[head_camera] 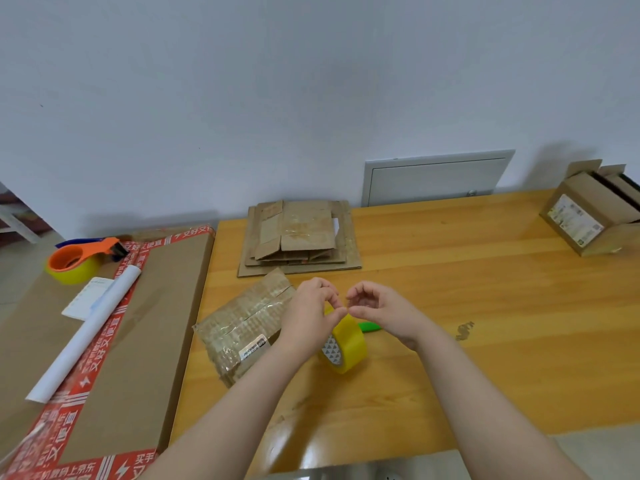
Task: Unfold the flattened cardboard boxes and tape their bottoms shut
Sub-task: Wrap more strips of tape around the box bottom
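Tape roll [344,344], curled hands [306,315] [384,311] above it, taped box [242,329] beside

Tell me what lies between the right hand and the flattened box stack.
Head view: only bare table between the right hand and the stack.

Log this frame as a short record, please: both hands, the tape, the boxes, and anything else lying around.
left hand: curled over the top of the tape roll, seems to grip it
right hand: fingers curled, thumb tip by the left thumb; cannot tell if it pinches tape
tape roll: yellow, tilted
taped box: left of the hands
flat boxes: stacked at the table far edge
open box: far right
dispenser: on carton, left
green item: behind roll, partly hidden
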